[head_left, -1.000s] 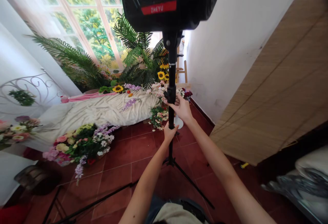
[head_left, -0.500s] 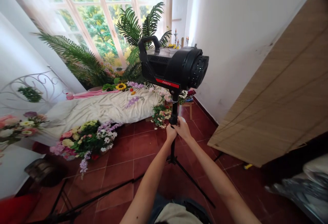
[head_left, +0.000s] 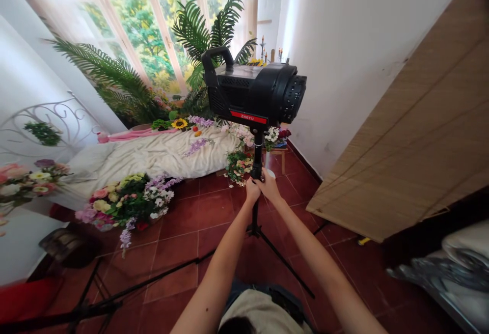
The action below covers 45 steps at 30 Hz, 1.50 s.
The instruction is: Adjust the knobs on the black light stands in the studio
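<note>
A black studio light [head_left: 254,92] with a red label and a top handle sits upright on a black light stand [head_left: 254,214] in front of me. My left hand [head_left: 252,190] is wrapped round the stand's pole, just under a dark joint. Beside it, touching, my right hand [head_left: 268,185] grips the same spot from the right. The fingers of both hands are partly hidden behind the pole. Below, the stand's legs spread over the red tiled floor [head_left: 214,212].
A bed with a cream cover [head_left: 171,153] lies beyond, with a flower arrangement [head_left: 126,201] before it. Palm leaves [head_left: 210,33] rise by the window. A bamboo blind [head_left: 405,120] leans at right. Another stand's black leg [head_left: 160,285] crosses the floor at lower left.
The light and both hands appear slightly higher and further left in view, as does most of the scene. Both hands keep their hold on the pole.
</note>
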Available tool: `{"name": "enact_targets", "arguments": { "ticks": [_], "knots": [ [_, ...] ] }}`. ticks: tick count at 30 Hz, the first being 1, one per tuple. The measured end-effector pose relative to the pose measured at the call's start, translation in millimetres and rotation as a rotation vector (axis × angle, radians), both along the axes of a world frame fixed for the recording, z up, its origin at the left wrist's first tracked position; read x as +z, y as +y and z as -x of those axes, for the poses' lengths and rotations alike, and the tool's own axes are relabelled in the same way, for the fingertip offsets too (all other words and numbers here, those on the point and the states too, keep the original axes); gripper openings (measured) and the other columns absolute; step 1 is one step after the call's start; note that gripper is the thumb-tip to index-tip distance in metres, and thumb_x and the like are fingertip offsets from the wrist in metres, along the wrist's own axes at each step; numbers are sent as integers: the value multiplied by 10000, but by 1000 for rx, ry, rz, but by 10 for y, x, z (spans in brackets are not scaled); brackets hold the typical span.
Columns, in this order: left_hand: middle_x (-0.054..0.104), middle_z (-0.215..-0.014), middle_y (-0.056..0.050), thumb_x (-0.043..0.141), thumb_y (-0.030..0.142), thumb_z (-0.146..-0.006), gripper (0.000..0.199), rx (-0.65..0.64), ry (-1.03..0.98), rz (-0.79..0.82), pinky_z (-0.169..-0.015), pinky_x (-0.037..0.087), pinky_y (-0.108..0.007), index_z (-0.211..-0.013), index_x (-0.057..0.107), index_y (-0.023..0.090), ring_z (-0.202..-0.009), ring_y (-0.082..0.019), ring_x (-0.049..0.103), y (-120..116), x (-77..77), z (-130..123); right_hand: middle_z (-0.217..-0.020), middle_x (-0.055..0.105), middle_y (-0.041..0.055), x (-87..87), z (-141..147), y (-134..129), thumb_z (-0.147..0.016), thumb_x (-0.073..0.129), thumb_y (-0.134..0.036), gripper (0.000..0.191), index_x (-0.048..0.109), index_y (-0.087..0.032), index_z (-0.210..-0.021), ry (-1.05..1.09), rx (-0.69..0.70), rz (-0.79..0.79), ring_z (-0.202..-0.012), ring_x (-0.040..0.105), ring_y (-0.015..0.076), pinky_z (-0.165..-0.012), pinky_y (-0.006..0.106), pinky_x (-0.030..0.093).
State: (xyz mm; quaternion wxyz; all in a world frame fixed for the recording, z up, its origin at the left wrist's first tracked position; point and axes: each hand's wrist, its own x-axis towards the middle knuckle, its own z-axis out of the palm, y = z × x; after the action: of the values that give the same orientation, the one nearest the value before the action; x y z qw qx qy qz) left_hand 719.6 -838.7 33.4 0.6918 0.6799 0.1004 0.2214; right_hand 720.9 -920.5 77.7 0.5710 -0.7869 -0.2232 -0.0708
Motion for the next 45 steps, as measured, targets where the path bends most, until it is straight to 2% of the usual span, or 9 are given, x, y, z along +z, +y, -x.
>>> {"name": "enact_targets", "arguments": {
  "ticks": [9,12,16,22,25,29,35,39,45],
  "knots": [
    [686,-800,-89,630,264,-618,193,-41,-16,3,-752,495,-300,-750,648,125,-760,-175,618,-18,5,-12,-993,677,32,-17,-73,-27,-736,590,-260,389,537,-210,-1118,8,78,-57,-885,645,169,-824,317,502],
    [672,-755,-75,671,273,-583,190,-79,-14,17,-697,496,-282,-697,630,125,-697,-159,610,-12,16,7,-1073,649,60,-50,24,-90,-742,608,-308,442,526,-204,-1164,-12,90,-109,-987,617,179,-871,332,494],
    [611,-640,-30,685,276,-557,197,-80,13,71,-582,460,-247,-624,569,132,-575,-120,549,-9,39,36,-1198,573,108,-170,348,-200,-800,552,-369,420,515,-189,-1177,-21,-49,-156,-1088,563,195,-890,346,497],
    [558,-610,12,660,221,-538,173,-42,35,15,-565,417,-222,-583,506,157,-551,-91,495,-34,96,62,-1109,608,115,-271,659,-268,-853,476,-386,364,483,-195,-1164,36,-178,-201,-993,609,195,-854,353,514],
    [550,-602,20,645,217,-556,147,-27,56,-8,-561,408,-217,-607,521,157,-549,-89,490,-45,101,72,-916,653,75,-306,607,-237,-839,498,-406,384,468,-196,-1158,141,-209,-246,-825,646,181,-783,335,534],
    [554,-606,23,649,245,-582,155,-14,88,-34,-549,404,-210,-653,545,155,-545,-90,496,-45,72,59,-760,653,14,-378,429,-167,-806,538,-372,387,432,-211,-1143,442,-211,-494,-612,642,161,-619,302,557],
    [575,-619,4,672,284,-589,183,5,84,-85,-568,408,-221,-625,553,150,-569,-103,517,-33,60,35,-590,618,-3,-513,283,-235,-785,561,-224,48,538,-187,-806,975,-42,-817,-503,591,106,-552,222,524],
    [553,-593,11,682,277,-577,196,-20,68,-63,-549,394,-218,-592,530,155,-543,-95,490,-27,64,34,-642,636,-9,-575,374,-318,-775,613,-338,173,553,-196,-853,774,-97,-710,-529,595,111,-545,230,511],
    [545,-610,8,683,288,-584,202,-60,23,-37,-551,397,-218,-604,533,154,-542,-90,484,-13,-4,3,-729,661,31,-393,475,-360,-774,544,-564,382,580,-187,-824,282,-220,-206,-629,609,154,-592,245,465]
  ]
}}
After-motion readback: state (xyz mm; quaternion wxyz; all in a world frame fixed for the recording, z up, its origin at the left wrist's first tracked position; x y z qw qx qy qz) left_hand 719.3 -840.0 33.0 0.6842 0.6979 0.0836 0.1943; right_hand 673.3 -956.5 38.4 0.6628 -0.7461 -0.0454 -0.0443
